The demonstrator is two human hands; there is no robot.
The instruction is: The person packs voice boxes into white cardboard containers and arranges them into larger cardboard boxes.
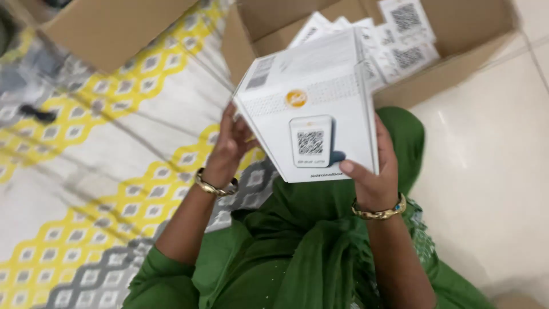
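I hold a white product box (311, 111) up in front of me with both hands. It carries a picture of a small white device with a square code and an orange round mark above it. My left hand (230, 143) grips its left side from behind. My right hand (372, 174) grips the lower right corner, thumb lying on the front face. Both wrists wear gold bangles. The box is tilted, its top leaning away from me.
An open cardboard carton (452, 63) behind holds several more white boxes (400, 40). A second cardboard carton (114, 28) lies at upper left on a yellow, grey and white patterned mat (97, 171). Pale floor tiles (492, 183) lie to the right. Green clothing covers my lap.
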